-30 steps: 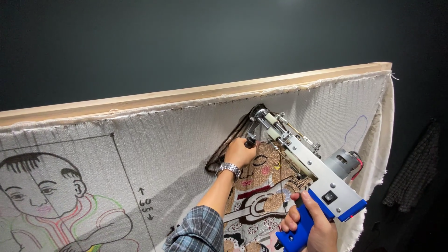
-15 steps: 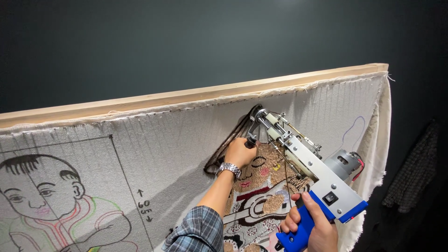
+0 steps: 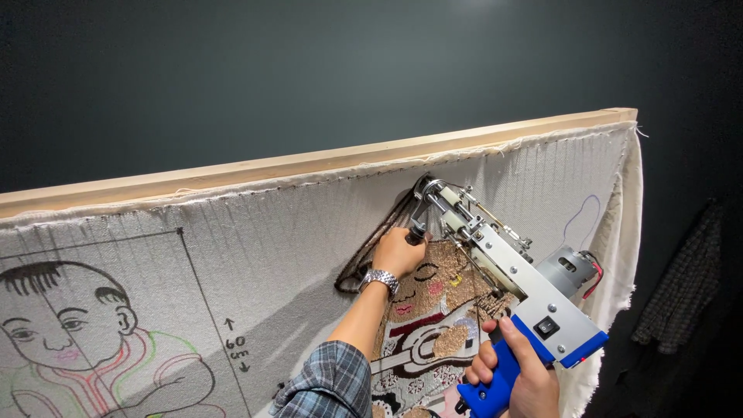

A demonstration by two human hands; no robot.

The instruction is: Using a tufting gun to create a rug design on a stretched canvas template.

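**Tufting gun pressed to the cloth near the top of the frame**

A tufting gun (image 3: 503, 263), with a blue handle, silver-grey body and a round motor at its rear, is held at a slant against a stretched off-white backing cloth (image 3: 271, 232). Its needle end touches the cloth just below the upper edge, at the peak of a dark outlined shape, while the handle end hangs lower and to the right, away from the fabric.

The left hand (image 3: 397, 251) is closed around the small front grip of the gun, close against the cloth, knuckles toward the camera. A silver metal wristwatch (image 3: 380, 279) sits on that wrist, and a blue-grey plaid sleeve (image 3: 329, 383) covers the forearm lower down. The right hand (image 3: 515, 371) is wrapped round the blue handle, fingers curled tightly about it, with one finger lying up along the body beside a black switch.

Under the gun lies a partly tufted figure (image 3: 433, 317) in brown, cream, red and black yarn, with a face visible just beside the left wrist. Further left on the cloth is a drawn child figure (image 3: 70, 333) in black line with green and red outlines, boxed by ruled lines.

The cloth is fixed along a pale wooden frame bar (image 3: 325, 159) running across the top, and its loose edge hangs down at the right. Behind is a dark grey-green wall (image 3: 309, 70).
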